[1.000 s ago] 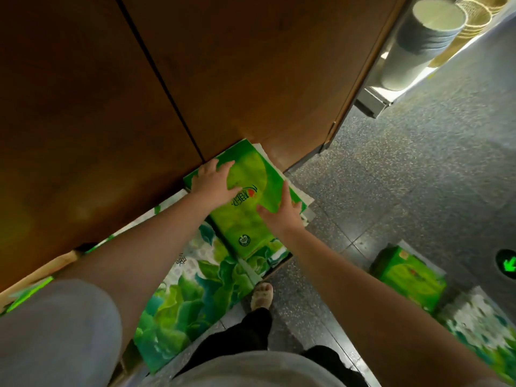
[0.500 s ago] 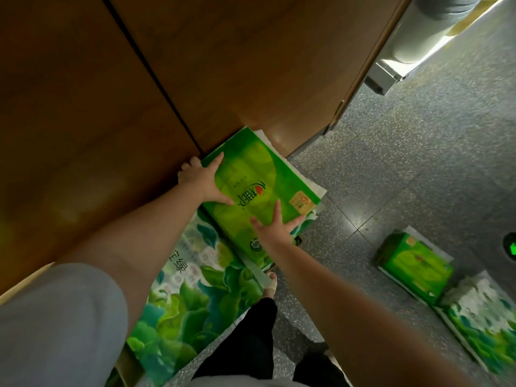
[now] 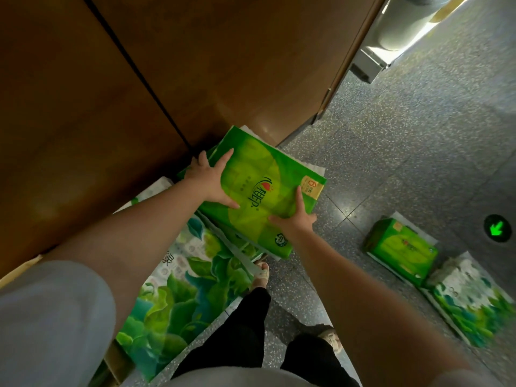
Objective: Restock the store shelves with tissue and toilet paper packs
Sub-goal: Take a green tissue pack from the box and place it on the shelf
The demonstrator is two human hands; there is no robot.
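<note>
Underfoot, speckled grey floor (image 3: 391,152), wooden cabinet (image 3: 223,65).

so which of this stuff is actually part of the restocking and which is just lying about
Part of the job:
- green pack, gripped by left hand and right hand
- large leaf-print pack under the left arm
- small green pack on the floor
- second leaf-print pack beside it

Just there:
- wooden panel
- green arrow light in the floor
- metal shelf base

A shop aisle: brown wooden shelf unit (image 3: 195,65) at upper left, speckled grey floor (image 3: 405,163), green wrapped tissue packs (image 3: 402,247) at right.
</note>
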